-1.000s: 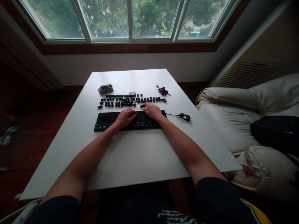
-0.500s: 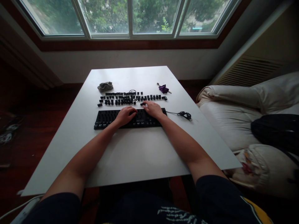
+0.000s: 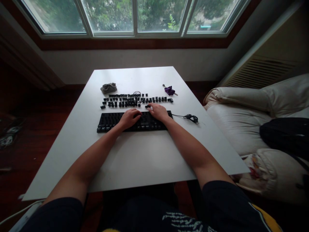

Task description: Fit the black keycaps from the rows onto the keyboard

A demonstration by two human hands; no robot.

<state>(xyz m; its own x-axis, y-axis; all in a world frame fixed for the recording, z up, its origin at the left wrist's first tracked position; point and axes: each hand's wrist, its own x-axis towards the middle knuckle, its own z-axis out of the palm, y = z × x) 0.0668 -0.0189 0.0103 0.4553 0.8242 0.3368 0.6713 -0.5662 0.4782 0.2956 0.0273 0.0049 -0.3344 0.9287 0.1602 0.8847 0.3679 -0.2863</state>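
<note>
A black keyboard (image 3: 109,121) lies across the middle of the white table (image 3: 135,161); many of its key positions look bare, while the front row carries caps. My left hand (image 3: 130,118) rests on its middle, palm down, fingers bent to the right and thumb a little apart; nothing shows in it. At the keyboard's back edge, my right hand (image 3: 158,111) closes thumb and forefinger around a small black keycap (image 3: 147,106). Behind the keyboard lie several loose keycaps (image 3: 129,103) in rough rows, with thin wire loops (image 3: 137,93) among them.
A crumpled grey cloth (image 3: 108,88) lies at the back left. Toward the back right is a purple cloth (image 3: 169,91) with a thin stick-like thing under it. The keyboard's coiled cable (image 3: 191,118) sits to the right. Beside the table stands a pale sofa (image 3: 227,125).
The view has tilted slightly, so the table sits a little higher in the picture. Both hands keep nearly the same places over the keyboard.
</note>
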